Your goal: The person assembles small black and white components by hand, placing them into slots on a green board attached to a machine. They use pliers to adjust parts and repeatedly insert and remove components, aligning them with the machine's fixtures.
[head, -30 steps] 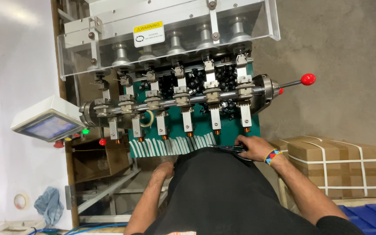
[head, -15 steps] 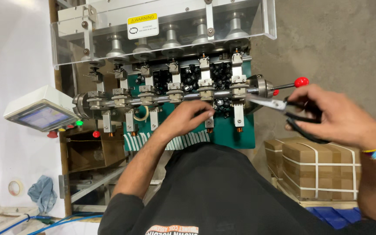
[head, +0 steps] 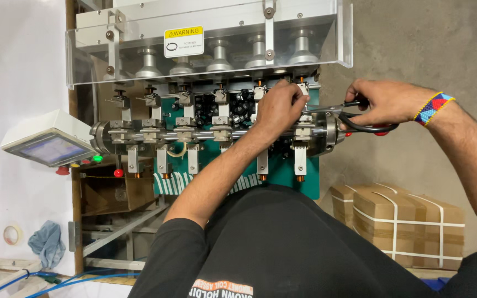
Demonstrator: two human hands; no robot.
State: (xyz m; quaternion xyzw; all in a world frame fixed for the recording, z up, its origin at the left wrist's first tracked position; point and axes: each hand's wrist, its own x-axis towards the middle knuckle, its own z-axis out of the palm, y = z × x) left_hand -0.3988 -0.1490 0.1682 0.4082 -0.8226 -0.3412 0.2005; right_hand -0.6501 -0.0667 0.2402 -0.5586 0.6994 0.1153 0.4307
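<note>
Head view: left hand (head: 277, 107) pinches at the machine (head: 216, 132); right hand (head: 382, 102) grips scissors (head: 354, 118).

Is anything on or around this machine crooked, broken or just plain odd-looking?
Nothing looks broken or spilled. The left hand rests on the machine's spindle row while the right hand points scissors at it. The only untidy bits: a crumpled blue rag and a tape roll lying loose at lower left.

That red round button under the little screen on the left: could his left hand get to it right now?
Probably yes: the left hand rests on the machine's shaft, and nothing visible blocks the way to the red button.
</note>
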